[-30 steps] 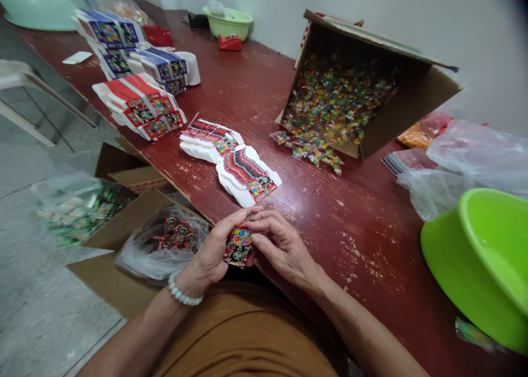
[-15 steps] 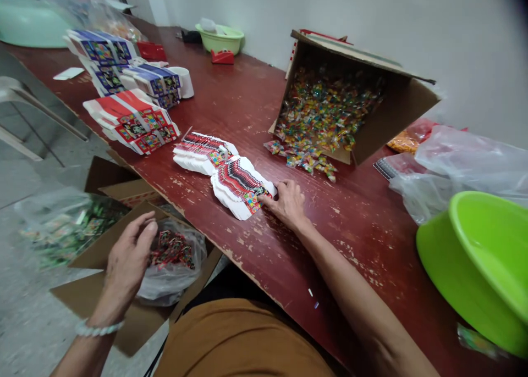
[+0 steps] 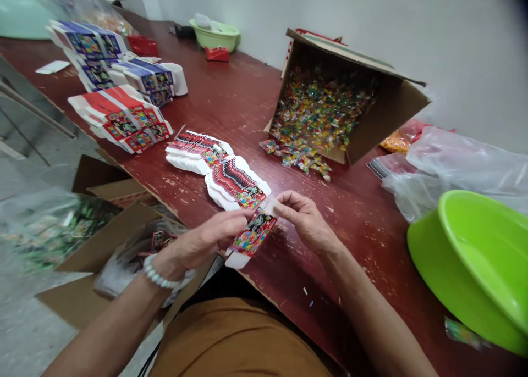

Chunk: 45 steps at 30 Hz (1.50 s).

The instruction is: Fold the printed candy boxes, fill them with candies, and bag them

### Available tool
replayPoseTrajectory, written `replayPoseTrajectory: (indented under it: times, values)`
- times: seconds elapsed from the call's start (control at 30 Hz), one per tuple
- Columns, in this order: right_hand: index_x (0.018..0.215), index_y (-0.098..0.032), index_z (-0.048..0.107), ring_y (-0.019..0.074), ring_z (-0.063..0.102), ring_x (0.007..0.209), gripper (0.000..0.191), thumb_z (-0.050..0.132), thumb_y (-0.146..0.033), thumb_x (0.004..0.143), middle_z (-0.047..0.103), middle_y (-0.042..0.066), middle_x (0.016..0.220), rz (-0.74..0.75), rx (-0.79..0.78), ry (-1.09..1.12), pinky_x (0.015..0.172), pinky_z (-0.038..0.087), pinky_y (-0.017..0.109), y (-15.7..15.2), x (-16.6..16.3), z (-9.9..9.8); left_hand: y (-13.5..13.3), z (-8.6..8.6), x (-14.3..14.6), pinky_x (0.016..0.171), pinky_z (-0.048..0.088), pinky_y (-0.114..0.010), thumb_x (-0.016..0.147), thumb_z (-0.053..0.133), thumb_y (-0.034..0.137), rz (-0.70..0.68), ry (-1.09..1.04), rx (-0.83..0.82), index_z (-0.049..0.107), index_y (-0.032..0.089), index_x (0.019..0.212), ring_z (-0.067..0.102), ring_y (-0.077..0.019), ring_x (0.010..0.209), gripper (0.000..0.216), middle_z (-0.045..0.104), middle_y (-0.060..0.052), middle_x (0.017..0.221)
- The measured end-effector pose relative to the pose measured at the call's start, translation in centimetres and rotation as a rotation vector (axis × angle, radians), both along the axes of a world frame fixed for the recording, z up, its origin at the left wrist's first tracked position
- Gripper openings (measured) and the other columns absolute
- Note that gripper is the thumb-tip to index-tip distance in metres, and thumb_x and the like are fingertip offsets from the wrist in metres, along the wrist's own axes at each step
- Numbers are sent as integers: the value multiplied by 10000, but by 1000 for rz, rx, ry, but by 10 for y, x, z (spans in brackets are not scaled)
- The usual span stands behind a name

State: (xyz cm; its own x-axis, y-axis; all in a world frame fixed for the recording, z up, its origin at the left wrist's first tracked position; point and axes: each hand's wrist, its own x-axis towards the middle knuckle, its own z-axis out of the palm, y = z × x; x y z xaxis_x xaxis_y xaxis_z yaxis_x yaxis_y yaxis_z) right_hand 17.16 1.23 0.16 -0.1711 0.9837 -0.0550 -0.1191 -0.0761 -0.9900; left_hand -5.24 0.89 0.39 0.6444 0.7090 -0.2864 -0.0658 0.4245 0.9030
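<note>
Both my hands hold one flat printed carton (image 3: 252,235) above the near edge of the dark red table (image 3: 363,239). My left hand (image 3: 206,237), with a bead bracelet at the wrist, pinches its left side. My right hand (image 3: 303,219) pinches its upper right end. Just beyond lie two fanned stacks of the same flat red-and-white cartons (image 3: 235,182). Further back a cardboard box (image 3: 371,113) lies on its side, full of small wrapped candies (image 3: 313,113), and some have spilled onto the table.
Stacks of red and blue flat cartons (image 3: 119,113) lie at the far left. Green basins (image 3: 482,267) stand at the right, with clear plastic bags (image 3: 462,168) behind. Below the table's left edge an open box (image 3: 78,289) holds a bag of folded cartons (image 3: 160,242).
My left hand came back up from the bag below the table. My right hand lifted a flat carton off the near stack, and both hands now hold it.
</note>
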Motion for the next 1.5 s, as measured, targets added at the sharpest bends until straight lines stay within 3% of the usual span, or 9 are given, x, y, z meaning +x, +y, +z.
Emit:
replayPoseTrajectory:
  times: [0.07,0.13,0.4,0.6,0.73,0.93,1.1,1.33,1.5]
  values:
    - [816,-224,672,154,586,724,323,795,-516,750,663,9,807,95,-10,1,694,510,300,-8,-5,6,-6,-6,6,822,548,-401,731,769,536,-224,-139,-153,700,137,1118,719,-299,882,560,759,-150,982]
    - [847,-223,682,147,585,729,307,771,-511,785,656,15,835,153,-15,6,691,509,293,-13,-8,8,-13,-13,11,775,558,-396,685,819,512,-278,-247,-236,703,122,1097,729,-281,781,579,754,-132,886]
    - [1156,-293,599,130,600,611,448,803,-430,782,642,-14,857,281,-75,144,551,514,270,-28,-14,9,-27,-16,9,754,566,-350,633,889,446,-126,-277,-203,730,145,1062,735,-247,760,547,760,-105,863]
    - [1238,-294,602,150,646,818,534,831,-340,758,652,13,1008,272,12,141,707,554,282,-34,-14,7,-28,-8,13,623,565,-291,607,899,420,-32,-178,-183,722,130,858,717,-211,610,422,740,-69,723]
    - [1258,-275,611,128,634,854,601,864,-285,713,645,9,1001,200,51,157,746,542,239,-36,-16,2,-29,-9,16,582,572,-290,634,881,417,44,-83,-139,703,104,765,703,-206,554,383,722,-76,660]
    - [937,-188,645,98,522,439,340,757,-481,807,610,-43,604,169,-149,208,456,440,227,-42,-28,-5,-31,-20,24,588,550,-267,710,841,392,112,-73,-125,706,111,896,694,-190,622,363,734,-78,735]
    - [835,-168,712,126,608,677,276,784,-426,768,705,10,808,-88,12,20,667,494,241,-39,-27,-7,-38,-21,29,814,541,-272,743,821,285,269,22,95,659,169,1158,672,-183,920,460,731,-64,1041]
    - [1020,-189,707,128,610,701,298,764,-353,778,691,-4,827,-157,32,56,681,497,252,-43,-39,-16,-49,-12,41,653,573,-276,664,822,209,412,82,73,582,154,1140,627,-137,692,536,681,-15,890]
    - [1027,-183,642,108,585,589,392,811,-350,715,644,-39,725,-176,-47,102,549,471,222,-45,-44,-16,-50,-13,41,553,567,-272,647,839,233,357,-28,-42,531,162,1148,595,-116,562,593,653,20,779]
